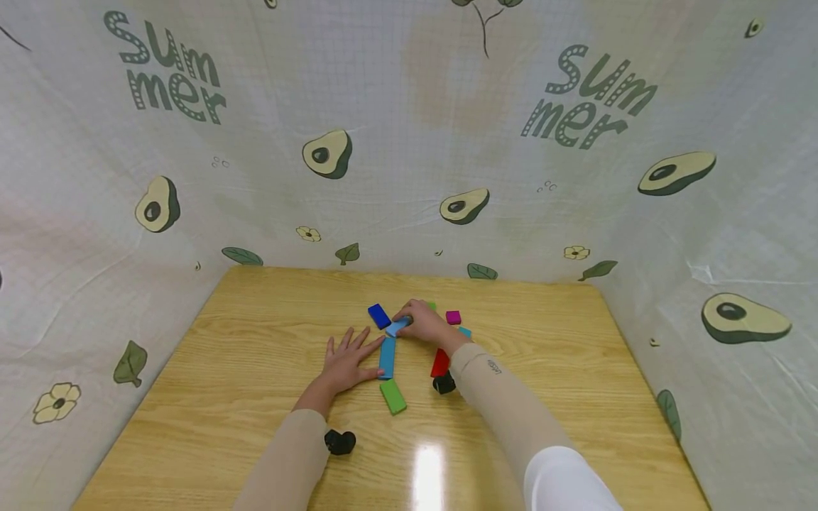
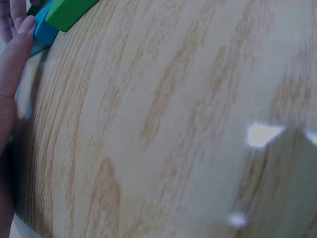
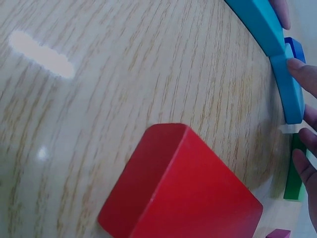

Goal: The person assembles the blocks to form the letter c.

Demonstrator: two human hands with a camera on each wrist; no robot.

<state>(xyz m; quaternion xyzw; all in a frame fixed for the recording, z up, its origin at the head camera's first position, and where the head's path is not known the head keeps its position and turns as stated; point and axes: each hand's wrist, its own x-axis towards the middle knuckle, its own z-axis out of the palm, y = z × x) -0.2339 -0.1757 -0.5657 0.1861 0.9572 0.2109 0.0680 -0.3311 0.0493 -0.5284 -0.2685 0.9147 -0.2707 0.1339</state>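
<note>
A long blue block lies on the wooden table. My left hand is beside it with fingers spread, index fingertip at its far end and thumb at its near end. With fingertips and thumb, my right hand pinches a light blue block at the far end of the long one. In the right wrist view, the pinched block meets the long block end to end at a slight angle. A dark blue block lies just beyond, and a green block sits near the long block's near end.
Under my right forearm lies a red block. Farther right are a magenta block, a partly hidden blue block and a second green block. Patterned cloth hangs around the table. Black cameras sit at both wrists.
</note>
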